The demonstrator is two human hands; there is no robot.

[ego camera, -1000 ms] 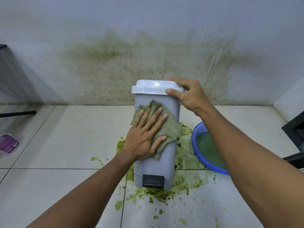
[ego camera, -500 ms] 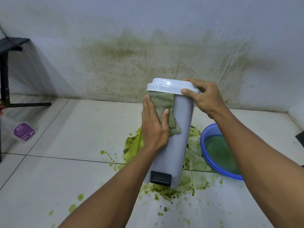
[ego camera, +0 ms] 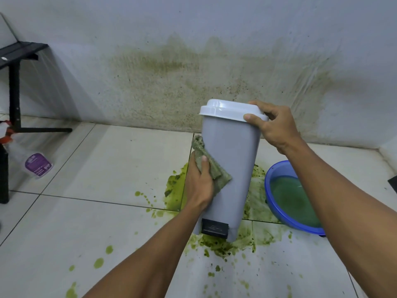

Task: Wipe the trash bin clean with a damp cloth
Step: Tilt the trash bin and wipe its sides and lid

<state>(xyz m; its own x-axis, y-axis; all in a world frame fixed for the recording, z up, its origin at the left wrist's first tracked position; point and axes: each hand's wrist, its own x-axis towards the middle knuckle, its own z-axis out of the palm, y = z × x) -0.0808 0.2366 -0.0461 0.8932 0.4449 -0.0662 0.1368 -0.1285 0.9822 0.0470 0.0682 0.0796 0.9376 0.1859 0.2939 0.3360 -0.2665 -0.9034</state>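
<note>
With fingers of left hand [ego camera: 199, 186] pinching green damp cloth [ego camera: 216, 173], has slid from under white lid [ego camera: 227, 109] down left flank of grey plastic trash bin [ego camera: 233, 168] on splattered tiles [ego camera: 107, 168]. Clasps lid rim with curled right hand [ego camera: 272, 127]; probably done with front.

Soft, even indoor light falls across the white wall [ego camera: 214, 39]. A black stand [ego camera: 15, 82] at far left throws a faint, fanned shadow rightward. The tiled floor [ego camera: 107, 168] shows a dull sheen near the trash bin [ego camera: 232, 168]; wide-angle distortion bends the edges.
</note>
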